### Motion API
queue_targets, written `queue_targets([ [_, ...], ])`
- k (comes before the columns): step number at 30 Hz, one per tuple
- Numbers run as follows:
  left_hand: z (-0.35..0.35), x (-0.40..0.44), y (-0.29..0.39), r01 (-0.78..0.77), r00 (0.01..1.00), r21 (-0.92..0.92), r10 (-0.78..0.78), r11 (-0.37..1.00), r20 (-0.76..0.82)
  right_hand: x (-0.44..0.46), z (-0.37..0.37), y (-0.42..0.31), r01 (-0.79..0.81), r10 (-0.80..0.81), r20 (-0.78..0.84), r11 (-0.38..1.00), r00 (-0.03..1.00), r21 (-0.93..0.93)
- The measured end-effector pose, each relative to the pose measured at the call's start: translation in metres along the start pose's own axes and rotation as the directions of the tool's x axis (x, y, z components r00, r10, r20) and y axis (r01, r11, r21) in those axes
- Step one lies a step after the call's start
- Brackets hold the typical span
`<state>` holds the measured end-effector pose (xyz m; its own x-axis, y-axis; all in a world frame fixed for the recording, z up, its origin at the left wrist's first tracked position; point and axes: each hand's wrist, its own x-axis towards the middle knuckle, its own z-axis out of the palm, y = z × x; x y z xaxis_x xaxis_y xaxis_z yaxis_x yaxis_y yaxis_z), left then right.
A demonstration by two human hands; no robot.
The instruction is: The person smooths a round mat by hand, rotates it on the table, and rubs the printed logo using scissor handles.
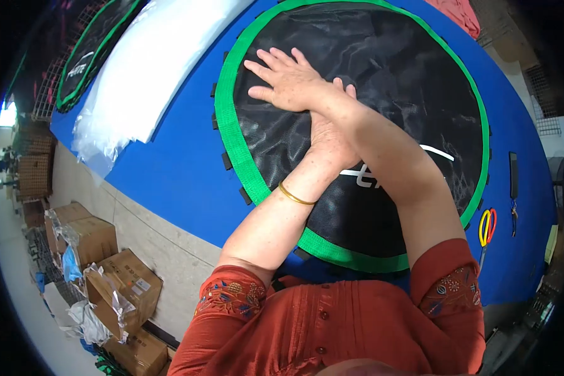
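Note:
A large round black mat (pixel 382 50) with a green border and small black tabs round its edge lies flat on a blue table (pixel 188 150). White lettering on it is partly covered by my arms. My forearms cross above the mat. My right hand (pixel 288 78) reaches to the upper left, palm down on the black fabric, its fingers spread. Beneath the right forearm is my left hand (pixel 332 139), with a gold bangle on that arm. Its fingertips show past the right wrist, stretched out; the rest of its fingers are hidden. Neither hand holds anything visible.
Clear plastic sheeting (pixel 150 69) lies left of the mat, with another green-edged black piece (pixel 84 62) beyond. Scissors (pixel 484 229) with yellow and red handles and a dark strap-like item (pixel 513 182) lie at right. Cardboard boxes (pixel 128 288) stand on the floor, lower left.

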<state>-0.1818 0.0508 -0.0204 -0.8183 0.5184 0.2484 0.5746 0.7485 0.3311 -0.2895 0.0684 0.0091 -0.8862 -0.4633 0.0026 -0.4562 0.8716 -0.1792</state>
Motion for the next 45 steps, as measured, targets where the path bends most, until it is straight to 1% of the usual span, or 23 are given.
queue_targets([
  [1,-0.004,0.001,0.001,-0.019,1.0,0.01,0.019,1.0,0.012,0.001,-0.003,0.01,-0.012,0.012,-0.008,1.0,1.0,-0.012],
  [2,-0.007,0.001,0.004,-0.004,1.0,0.04,0.004,0.999,-0.006,0.002,-0.005,0.02,-0.024,0.024,-0.016,0.999,1.0,-0.023],
  [4,-0.023,0.001,0.014,0.035,0.998,0.101,-0.03,0.994,-0.046,0.003,-0.007,0.049,-0.086,0.079,-0.07,0.991,0.994,-0.104],
  [5,-0.023,0.001,0.016,0.084,0.996,0.066,-0.085,0.994,0.014,0.003,-0.005,0.07,-0.106,0.092,-0.116,0.987,0.989,-0.119],
  [6,-0.022,0.003,0.016,0.102,0.995,0.045,-0.102,0.994,-0.012,0.003,0.0,0.093,-0.127,0.105,-0.16,0.983,0.982,-0.132],
  [8,-0.018,0.001,0.015,0.102,0.995,0.097,-0.103,0.99,0.011,-0.004,-0.003,0.127,-0.231,0.188,-0.212,0.951,0.959,-0.203],
  [9,-0.017,0.001,0.015,0.094,0.995,0.108,-0.095,0.99,0.008,-0.01,-0.009,0.143,-0.268,0.229,-0.193,0.941,0.954,-0.206],
  [10,-0.018,0.001,0.015,0.095,0.995,0.107,-0.096,0.99,0.009,-0.016,-0.01,0.154,-0.341,0.3,-0.256,0.93,0.919,-0.136],
  [12,-0.016,0.001,0.014,0.089,0.996,0.114,-0.089,0.989,-0.008,-0.029,-0.018,0.174,-0.429,0.402,-0.253,0.901,0.88,-0.063],
  [14,-0.016,0.001,0.014,0.081,0.997,0.123,-0.08,0.989,-0.011,-0.04,-0.018,0.175,-0.47,0.441,-0.296,0.882,0.847,-0.028],
  [16,-0.015,0.001,0.013,0.075,0.997,0.132,-0.073,0.988,-0.019,-0.045,-0.019,0.161,-0.503,0.467,-0.338,0.864,0.817,-0.022],
  [17,-0.015,0.001,0.013,0.073,0.997,0.141,-0.071,0.987,-0.024,-0.049,-0.02,0.155,-0.515,0.488,-0.337,0.857,0.805,0.01],
  [20,-0.015,0.001,0.013,0.076,0.997,0.142,-0.073,0.987,-0.029,-0.054,0.003,0.15,-0.546,0.479,-0.433,0.837,0.763,-0.036],
  [22,-0.015,0.002,0.013,0.078,0.997,0.142,-0.075,0.987,-0.026,-0.066,0.004,0.139,-0.536,0.463,-0.439,0.842,0.77,-0.052],
  [25,-0.011,0.002,0.01,0.072,0.997,0.145,-0.069,0.987,-0.022,-0.087,0.005,0.124,-0.497,0.448,-0.447,0.868,0.774,0.01],
  [26,-0.009,0.002,0.008,0.065,0.998,0.148,-0.061,0.987,-0.029,-0.094,0.009,0.121,-0.467,0.414,-0.488,0.884,0.769,0.013],
  [28,-0.01,0.001,0.006,0.06,0.998,0.142,-0.057,0.988,-0.025,-0.108,0.009,0.119,-0.486,0.438,-0.472,0.873,0.765,0.023],
  [32,-0.011,0.002,0.006,0.064,0.998,0.139,-0.063,0.988,-0.014,-0.135,0.0,0.138,-0.569,0.506,-0.439,0.822,0.742,-0.015],
  [36,-0.014,0.001,0.007,0.07,0.997,0.15,-0.071,0.986,0.001,-0.175,-0.007,0.179,-0.679,0.595,-0.43,0.732,0.678,-0.059],
  [38,-0.011,0.003,0.006,0.073,0.997,0.155,-0.073,0.985,-0.005,-0.195,-0.013,0.196,-0.725,0.643,-0.424,0.688,0.638,-0.048],
  [40,-0.015,0.002,0.009,0.079,0.997,0.158,-0.079,0.984,-0.006,-0.209,-0.014,0.212,-0.755,0.669,-0.417,0.651,0.615,-0.07],
  [41,-0.017,0.002,0.011,0.082,0.997,0.159,-0.082,0.984,-0.006,-0.213,-0.012,0.217,-0.754,0.67,-0.422,0.655,0.611,-0.053],
  [45,-0.016,0.001,0.011,0.041,0.999,0.176,-0.037,0.984,-0.023,-0.211,-0.011,0.21,-0.768,0.672,-0.437,0.636,0.598,-0.074],
])
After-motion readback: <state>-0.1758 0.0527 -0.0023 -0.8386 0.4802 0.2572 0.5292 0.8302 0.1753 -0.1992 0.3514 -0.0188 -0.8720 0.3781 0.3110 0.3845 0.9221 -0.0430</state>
